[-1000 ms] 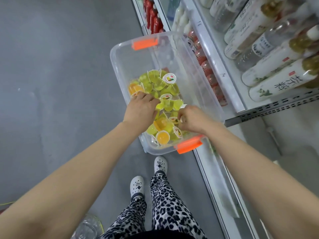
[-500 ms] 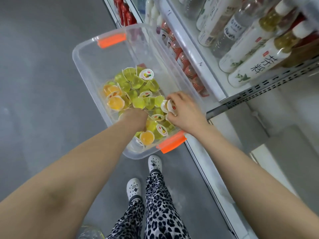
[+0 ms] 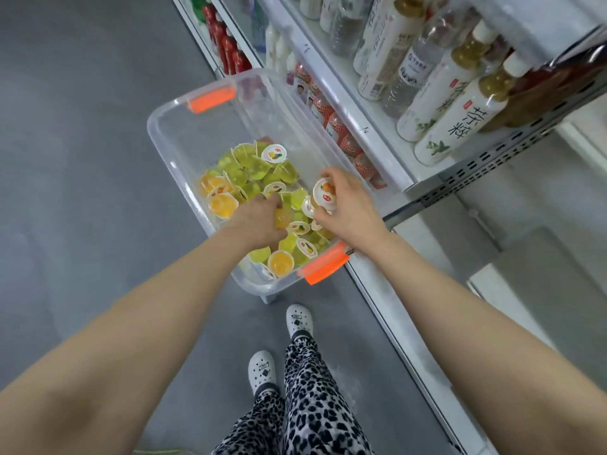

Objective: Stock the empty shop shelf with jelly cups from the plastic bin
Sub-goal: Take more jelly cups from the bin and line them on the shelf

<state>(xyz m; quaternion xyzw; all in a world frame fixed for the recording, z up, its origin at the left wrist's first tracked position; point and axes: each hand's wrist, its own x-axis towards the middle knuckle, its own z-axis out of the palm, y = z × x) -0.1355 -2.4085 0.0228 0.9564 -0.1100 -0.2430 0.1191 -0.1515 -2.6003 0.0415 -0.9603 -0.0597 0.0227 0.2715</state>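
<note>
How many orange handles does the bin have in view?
2: a far handle on the bin's back rim, a near handle beside the right hand. None seems hidden.

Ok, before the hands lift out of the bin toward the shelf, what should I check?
1. Right hand grip on white-lidded jelly cups: ok, fingers curled round several.
2. Left hand grip on orange jelly cup: cannot tell, fingers buried in the pile.
3. Clear plastic bin with orange handles stocked: ok, many green and orange cups inside.
4. Pale lower shelf free: ok where visible.
5. Clearance under perforated grey shelf edge: cannot tell from this angle.
</note>
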